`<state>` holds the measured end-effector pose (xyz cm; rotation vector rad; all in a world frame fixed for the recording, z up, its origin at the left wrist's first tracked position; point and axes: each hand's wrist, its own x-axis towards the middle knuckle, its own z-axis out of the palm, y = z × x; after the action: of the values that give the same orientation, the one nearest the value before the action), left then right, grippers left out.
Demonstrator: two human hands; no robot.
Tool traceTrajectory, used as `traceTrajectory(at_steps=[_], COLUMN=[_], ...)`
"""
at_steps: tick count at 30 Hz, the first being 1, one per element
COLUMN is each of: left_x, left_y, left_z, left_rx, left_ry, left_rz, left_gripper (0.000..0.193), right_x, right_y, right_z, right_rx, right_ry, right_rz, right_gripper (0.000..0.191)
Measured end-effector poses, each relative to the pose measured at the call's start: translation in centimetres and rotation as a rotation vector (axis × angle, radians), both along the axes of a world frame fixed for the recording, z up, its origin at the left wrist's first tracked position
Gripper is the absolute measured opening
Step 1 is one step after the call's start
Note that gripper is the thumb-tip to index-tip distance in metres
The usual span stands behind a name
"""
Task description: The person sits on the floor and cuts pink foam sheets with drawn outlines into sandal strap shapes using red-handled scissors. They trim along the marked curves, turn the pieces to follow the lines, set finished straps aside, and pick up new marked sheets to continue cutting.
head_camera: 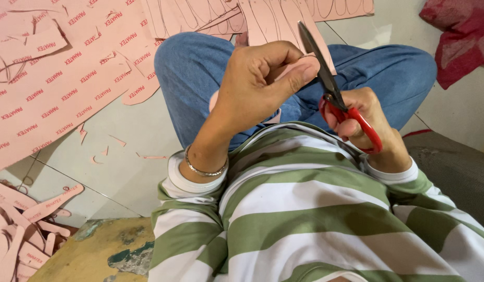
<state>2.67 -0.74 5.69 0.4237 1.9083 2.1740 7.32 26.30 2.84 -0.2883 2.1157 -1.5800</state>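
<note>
The right hand (364, 122) is closing its grip on the red-handled scissors (336, 96); the left hand (260, 83) is pinching the pink sheet piece (283, 31) over the lap; turning the sheet, not the blades, should be keeping the cut on its traced line.

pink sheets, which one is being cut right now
The pink piece pinched in the left hand, at the scissors in the right hand; the other sheets lie untouched on the floor.

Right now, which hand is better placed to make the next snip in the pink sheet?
The right hand. Its fingers are already through the red scissors handles, blades on the pink sheet. The left hand pinches the sheet's edge, so it can only steady it.
</note>
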Motion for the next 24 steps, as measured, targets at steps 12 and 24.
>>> traceTrajectory(at_steps=[12,24], left_x=[0.3,2.2], left_y=[0.0,1.5], left_z=[-0.2,-4.3], left_rx=[-0.589,-0.109], left_ry=[0.485,0.249], left_rz=[-0.051,0.24], left_gripper=[0.019,0.012], right_x=[-0.8,-0.9], right_y=[-3.7,-5.5], right_z=[0.0,-3.3], right_rx=[0.099,-0.441], right_ry=[0.065,0.013], right_rz=[-0.304,-0.632], right_gripper=[0.012,0.009])
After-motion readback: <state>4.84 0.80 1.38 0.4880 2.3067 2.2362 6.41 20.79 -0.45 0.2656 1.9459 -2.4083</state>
